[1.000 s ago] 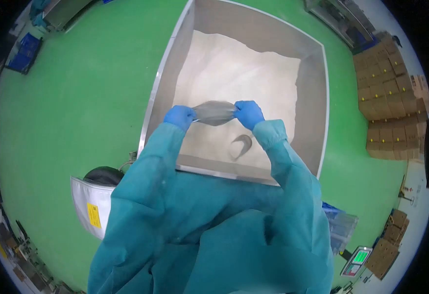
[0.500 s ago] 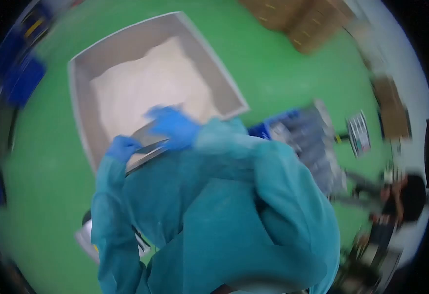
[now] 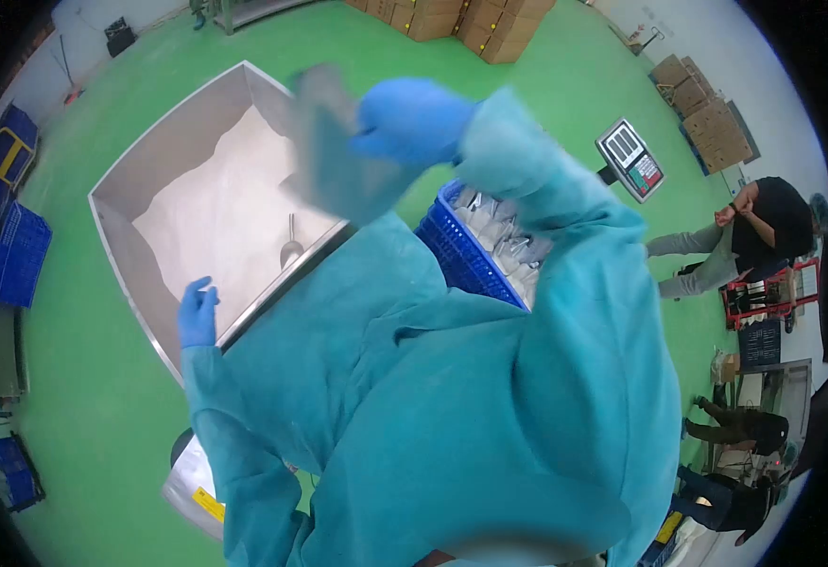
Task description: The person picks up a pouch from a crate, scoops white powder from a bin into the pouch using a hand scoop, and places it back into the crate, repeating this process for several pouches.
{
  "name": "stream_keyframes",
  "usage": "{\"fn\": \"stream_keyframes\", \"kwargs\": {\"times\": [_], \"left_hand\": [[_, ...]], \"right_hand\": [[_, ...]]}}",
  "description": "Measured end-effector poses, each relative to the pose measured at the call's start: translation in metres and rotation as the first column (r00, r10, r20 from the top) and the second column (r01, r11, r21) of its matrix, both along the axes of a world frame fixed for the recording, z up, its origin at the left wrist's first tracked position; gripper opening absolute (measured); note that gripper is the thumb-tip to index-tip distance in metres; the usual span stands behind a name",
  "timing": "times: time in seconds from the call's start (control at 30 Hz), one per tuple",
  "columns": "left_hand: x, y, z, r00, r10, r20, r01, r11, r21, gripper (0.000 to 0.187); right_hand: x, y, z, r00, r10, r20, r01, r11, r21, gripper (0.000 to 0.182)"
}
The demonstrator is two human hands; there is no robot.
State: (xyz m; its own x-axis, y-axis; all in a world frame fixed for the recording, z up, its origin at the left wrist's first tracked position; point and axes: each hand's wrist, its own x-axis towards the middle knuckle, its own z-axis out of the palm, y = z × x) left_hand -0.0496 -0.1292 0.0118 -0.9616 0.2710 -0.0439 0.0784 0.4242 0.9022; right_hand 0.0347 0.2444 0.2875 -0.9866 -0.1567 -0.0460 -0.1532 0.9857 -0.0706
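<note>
My blue-gloved right hand (image 3: 412, 121) is closed around the upper part of a grey, see-through plastic bag (image 3: 348, 165), smeared by motion. The bag hangs over the right side of a large metal bin (image 3: 123, 250). Pale powder (image 3: 220, 194) fills much of that bin. In the powder, close to the near wall, rests a small metal scoop (image 3: 290, 251). My left hand (image 3: 197, 314), also gloved in blue, is over the bin's near left corner with fingers apart and nothing in them.
Right of the bin stands a blue crate (image 3: 466, 248) of filled clear bags (image 3: 504, 236). Beyond it is a scale display (image 3: 630, 159). A person (image 3: 754, 231) stands at the right, with others farther down. Cardboard boxes (image 3: 490, 28) are stacked at the back; blue crates (image 3: 19, 253) line the left.
My right hand has swung up and away to the right with the bag. My left hand has let go of the bag and moved slightly left and down. The whole view has shifted.
</note>
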Motion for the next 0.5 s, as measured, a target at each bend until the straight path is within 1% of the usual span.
{"fn": "stream_keyframes", "kwargs": {"times": [0.07,0.13,0.17,0.2,0.27,0.3,0.37,0.43,0.47,0.5], "left_hand": [[-0.002,0.007,-0.051,0.997,-0.047,-0.066,0.041,0.995,-0.093,0.027],[0.005,0.022,-0.106,0.959,-0.087,-0.269,0.004,0.956,-0.295,0.034],[0.007,0.025,-0.119,0.925,-0.119,-0.362,-0.033,0.921,-0.388,0.037],[0.017,0.034,-0.114,0.917,-0.208,-0.341,0.003,0.856,-0.516,0.037],[0.044,0.064,-0.095,0.892,-0.368,-0.264,0.057,0.670,-0.740,0.039],[0.041,0.068,-0.099,0.909,-0.351,-0.227,0.070,0.664,-0.744,0.038],[0.034,0.077,-0.108,0.938,-0.315,-0.146,0.100,0.647,-0.756,0.039],[0.032,0.078,-0.102,0.930,-0.345,-0.126,0.135,0.641,-0.756,0.038],[0.031,0.080,-0.099,0.926,-0.359,-0.117,0.152,0.637,-0.756,0.039],[0.027,0.081,-0.098,0.924,-0.364,-0.122,0.149,0.634,-0.759,0.038]], "right_hand": [[0.015,0.034,0.035,0.984,-0.178,0.025,0.171,0.970,0.172,0.037],[0.022,0.078,0.038,0.954,-0.290,-0.078,0.300,0.929,0.217,0.040],[0.024,0.104,0.033,0.942,-0.319,-0.104,0.335,0.912,0.237,0.040],[0.027,0.127,0.026,0.929,-0.346,-0.131,0.369,0.894,0.254,0.040],[0.035,0.156,0.016,0.850,-0.512,-0.124,0.526,0.814,0.247,0.035],[0.039,0.174,0.007,0.800,-0.589,-0.117,0.598,0.765,0.241,0.033],[0.035,0.247,-0.038,0.867,-0.495,-0.055,0.471,0.779,0.415,0.028],[0.032,0.272,-0.079,0.892,-0.452,0.024,0.364,0.749,0.553,0.024],[0.030,0.266,-0.095,0.887,-0.457,0.064,0.327,0.721,0.611,0.023],[0.023,0.282,-0.131,0.890,-0.442,0.112,0.268,0.706,0.655,0.022]]}}
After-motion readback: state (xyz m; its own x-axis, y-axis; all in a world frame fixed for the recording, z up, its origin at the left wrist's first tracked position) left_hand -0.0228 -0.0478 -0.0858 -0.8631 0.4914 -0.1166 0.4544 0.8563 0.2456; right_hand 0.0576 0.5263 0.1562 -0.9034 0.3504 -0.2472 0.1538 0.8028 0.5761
